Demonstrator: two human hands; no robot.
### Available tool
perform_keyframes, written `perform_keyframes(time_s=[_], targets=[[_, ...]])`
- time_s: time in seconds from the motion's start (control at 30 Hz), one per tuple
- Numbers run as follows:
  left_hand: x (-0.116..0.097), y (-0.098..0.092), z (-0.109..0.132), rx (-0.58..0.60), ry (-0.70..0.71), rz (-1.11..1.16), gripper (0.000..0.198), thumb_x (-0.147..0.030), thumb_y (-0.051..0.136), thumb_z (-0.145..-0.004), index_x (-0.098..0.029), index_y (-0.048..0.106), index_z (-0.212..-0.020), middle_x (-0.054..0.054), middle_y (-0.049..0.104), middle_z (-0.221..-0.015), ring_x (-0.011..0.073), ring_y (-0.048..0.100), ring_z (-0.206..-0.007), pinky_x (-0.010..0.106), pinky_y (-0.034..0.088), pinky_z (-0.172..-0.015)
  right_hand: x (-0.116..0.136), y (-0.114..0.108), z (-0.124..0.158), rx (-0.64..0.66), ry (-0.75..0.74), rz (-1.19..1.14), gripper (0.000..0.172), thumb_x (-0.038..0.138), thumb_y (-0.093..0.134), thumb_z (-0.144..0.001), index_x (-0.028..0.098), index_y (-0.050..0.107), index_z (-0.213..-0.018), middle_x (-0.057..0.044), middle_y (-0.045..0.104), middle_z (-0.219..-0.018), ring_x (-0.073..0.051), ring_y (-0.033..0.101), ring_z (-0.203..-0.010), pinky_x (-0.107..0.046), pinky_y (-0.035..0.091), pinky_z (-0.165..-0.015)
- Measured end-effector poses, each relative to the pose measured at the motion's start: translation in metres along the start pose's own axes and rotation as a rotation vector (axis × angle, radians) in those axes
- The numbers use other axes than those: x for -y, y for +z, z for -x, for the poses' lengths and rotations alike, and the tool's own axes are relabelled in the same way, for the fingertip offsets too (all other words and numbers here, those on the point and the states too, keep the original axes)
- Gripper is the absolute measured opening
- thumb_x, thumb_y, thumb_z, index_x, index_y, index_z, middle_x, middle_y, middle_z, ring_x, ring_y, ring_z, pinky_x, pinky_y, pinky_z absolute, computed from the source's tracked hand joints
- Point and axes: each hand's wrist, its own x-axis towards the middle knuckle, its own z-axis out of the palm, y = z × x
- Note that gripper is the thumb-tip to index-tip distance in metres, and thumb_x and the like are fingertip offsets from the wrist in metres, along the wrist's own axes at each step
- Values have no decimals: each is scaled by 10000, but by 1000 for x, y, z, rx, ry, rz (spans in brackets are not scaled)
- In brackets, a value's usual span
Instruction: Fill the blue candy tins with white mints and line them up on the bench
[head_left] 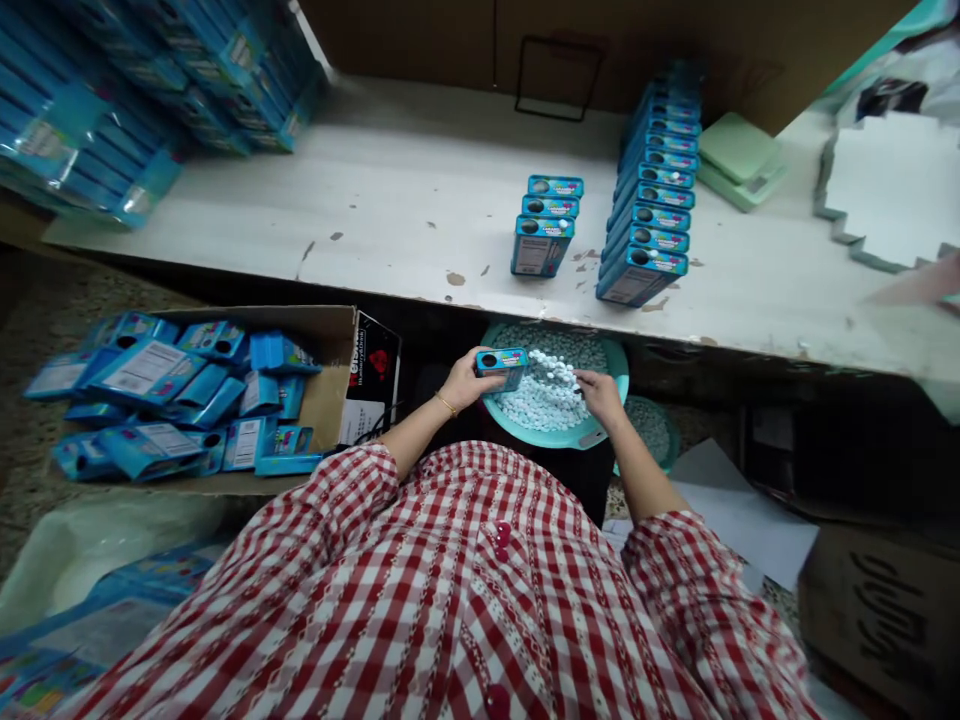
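Note:
My left hand [466, 381] is closed around a small blue box [502, 364], held just above a teal bowl [609, 366] full of small white pellets [536, 400]. My right hand [598, 393] is cupped over the pellets, fingers pinched on a clump of them beside the box's opening. Both hands sit below the front edge of a worn white table [375, 220].
On the table stand three filled blue boxes [544, 232] and a longer row of them [651, 205], plus green lids [739, 158]. A cardboard carton [334, 400] at my left holds several empty blue boxes. Stacks of blue packs [150, 90] lie at the far left.

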Motion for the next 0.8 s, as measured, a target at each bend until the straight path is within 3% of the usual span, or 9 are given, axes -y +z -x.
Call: perform_keyframes(time_s=[0.13,0.3,0.43,0.6,0.7,0.8], targets=[[-1,19,-18,-7,119,-257,400,-160,736,-611,-164,599,-987,28,650,-948,186,609,-907,302,466,-855,15,-38,11,7,-63,-51,346,218,495,-775,118,739,-999,-66,729,-831,-146,620,-590,-258,491,-600],[-1,40,-29,51,203,-480,376,-104,693,-660,-154,608,-1022,91,636,-1074,242,575,-1052,356,428,-953,57,-62,26,99,-156,316,355,146,473,-813,179,738,-1047,-60,736,-867,-171,653,-759,-245,474,-700],[1,48,-28,98,238,-589,376,-97,668,-679,-173,616,-1044,89,628,-1105,258,559,-1068,380,416,-965,101,-61,40,148,-149,753,387,106,476,-803,248,728,-1060,-76,722,-977,-222,641,-953,-297,458,-826],[5,51,-26,112,263,-628,399,-97,647,-689,-197,617,-1074,80,625,-1129,266,553,-1066,404,412,-965,145,-47,54,197,-182,985,356,116,407,-856,137,703,-1052,-182,683,-1002,-276,641,-957,-377,458,-834],[5,49,-27,102,258,-612,373,-100,653,-689,-179,620,-1052,88,633,-1106,262,562,-1057,380,420,-956,148,-54,59,178,-221,971,362,121,363,-882,133,696,-1023,-181,677,-984,-273,636,-962,-380,451,-840],[6,39,-25,47,242,-521,359,-112,672,-676,-188,620,-1022,73,639,-1080,243,572,-1052,359,425,-958,120,-70,60,124,-201,957,362,107,383,-865,188,683,-1050,-137,677,-1024,-239,637,-941,-349,456,-829]])
